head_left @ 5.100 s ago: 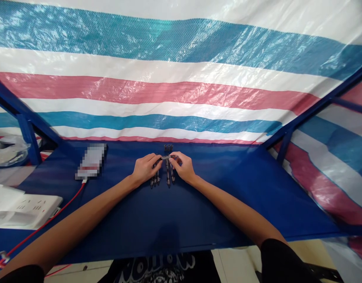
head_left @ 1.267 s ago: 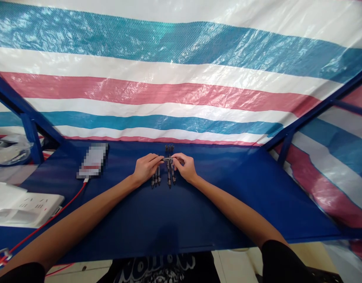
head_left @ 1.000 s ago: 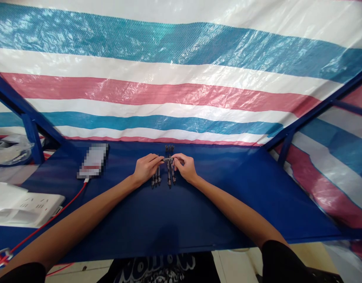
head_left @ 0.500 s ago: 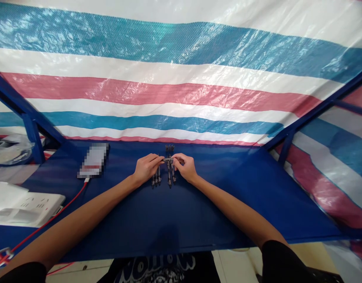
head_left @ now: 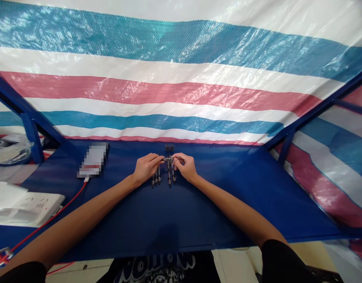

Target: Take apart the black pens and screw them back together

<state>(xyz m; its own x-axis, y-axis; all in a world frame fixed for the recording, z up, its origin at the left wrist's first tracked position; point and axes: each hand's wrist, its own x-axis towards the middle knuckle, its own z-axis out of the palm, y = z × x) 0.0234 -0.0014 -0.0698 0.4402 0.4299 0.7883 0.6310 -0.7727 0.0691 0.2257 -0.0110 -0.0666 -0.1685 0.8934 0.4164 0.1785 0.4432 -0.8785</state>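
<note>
Between my hands is a slim grey pen-like piece (head_left: 168, 159), held roughly level just above the blue table (head_left: 157, 220). My left hand (head_left: 146, 168) pinches its left end, and my right hand (head_left: 185, 167) pinches its right end with thumb and fingertips. Under and beside my left fingers lie several dark pen-like rods (head_left: 156, 180), their upper parts partly hidden. Two more such rods (head_left: 169, 179) lie below the held piece, near my right fingers. Small dark short cylinders (head_left: 169, 147) form a row just behind it.
To the left lies a phone (head_left: 94, 159) with its screen blurred, plugged into a red cable (head_left: 73, 200). A white power strip (head_left: 41, 204) is at the left edge. Striped plastic sheeting (head_left: 169, 92) hangs behind the table, between blue frame bars (head_left: 287, 135).
Almost nothing differs. Both hands keep their pinch on the grey piece in the same place; the view has shifted very slightly.
</note>
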